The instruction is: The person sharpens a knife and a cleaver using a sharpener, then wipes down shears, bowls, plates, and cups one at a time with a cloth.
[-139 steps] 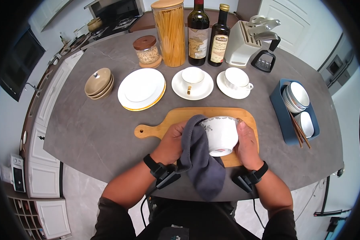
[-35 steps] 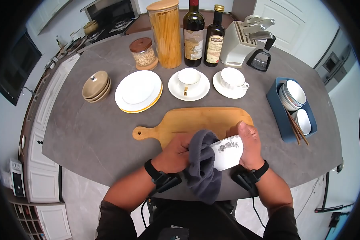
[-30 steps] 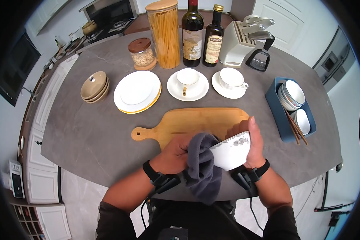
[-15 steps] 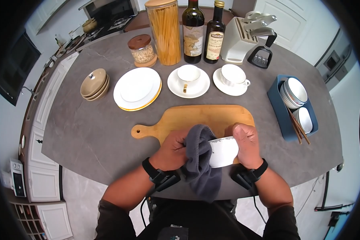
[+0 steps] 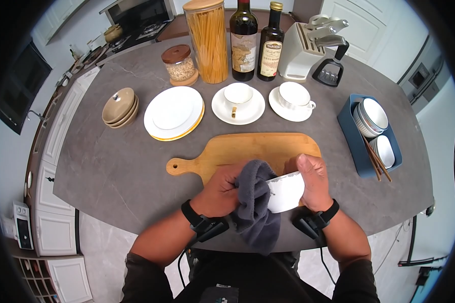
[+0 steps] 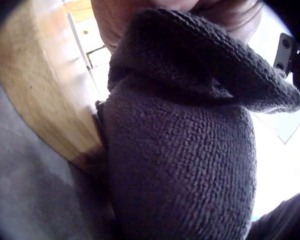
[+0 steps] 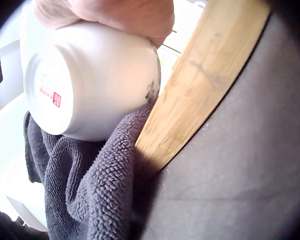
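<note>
My right hand (image 5: 313, 182) grips a white bowl (image 5: 286, 193) by its right side, thumb up at the rim. Grey flowers run along the bowl's rim, and a red mark sits on its base in the right wrist view. A dark grey towel (image 5: 255, 207) is bunched in my left hand (image 5: 218, 191) and laps over the bowl's left side. Its loose end hangs down past the table edge. In the left wrist view the towel (image 6: 182, 160) covers most of the fingers. Both hands are over the near edge of a wooden cutting board (image 5: 258, 146).
Behind the board stand stacked white plates (image 5: 173, 113) and two cups on saucers (image 5: 237, 117). Brown bowls (image 5: 120, 106) are at the left. A blue bin (image 5: 353, 144) with bowls and chopsticks is at the right. Jars, bottles (image 5: 243, 50) and a knife block (image 5: 301, 55) line the back.
Over the last seconds the bowl has turned and tilted in my right hand, its base swinging out of the head view. It has come lower and nearer, with the towel still against it.
</note>
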The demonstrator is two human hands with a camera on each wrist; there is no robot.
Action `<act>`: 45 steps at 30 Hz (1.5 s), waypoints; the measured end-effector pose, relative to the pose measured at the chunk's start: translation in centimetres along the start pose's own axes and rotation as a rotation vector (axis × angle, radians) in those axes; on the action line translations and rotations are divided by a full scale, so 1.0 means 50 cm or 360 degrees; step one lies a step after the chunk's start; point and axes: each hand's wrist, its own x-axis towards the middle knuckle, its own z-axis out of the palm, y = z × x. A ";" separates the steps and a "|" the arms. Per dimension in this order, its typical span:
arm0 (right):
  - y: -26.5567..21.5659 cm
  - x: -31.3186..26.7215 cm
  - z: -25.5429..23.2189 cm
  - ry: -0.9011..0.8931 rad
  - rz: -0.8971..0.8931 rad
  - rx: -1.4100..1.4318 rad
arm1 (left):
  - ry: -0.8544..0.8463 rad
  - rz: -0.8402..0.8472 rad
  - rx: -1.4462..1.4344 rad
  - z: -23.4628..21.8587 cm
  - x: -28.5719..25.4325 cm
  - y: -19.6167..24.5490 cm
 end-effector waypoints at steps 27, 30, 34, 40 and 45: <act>-0.012 0.014 0.020 0.0223 0.0285 0.0414 | 0.0122 0.0058 0.0182 -0.029 0.004 -0.016; -0.003 0.006 0.017 0.0088 0.0087 0.0091 | 0.0183 0.0021 0.0056 -0.025 0.004 -0.025; -0.016 0.007 0.031 0.0238 0.0304 0.0326 | 0.0134 -0.0100 -0.0045 -0.012 0.002 -0.008; -0.076 0.011 0.083 0.0524 0.0620 0.0490 | -0.0366 -0.0245 0.0191 0.002 -0.006 -0.002; -0.060 0.015 0.069 0.0550 0.0716 0.0525 | -0.0349 -0.0351 -0.0048 -0.007 -0.001 -0.002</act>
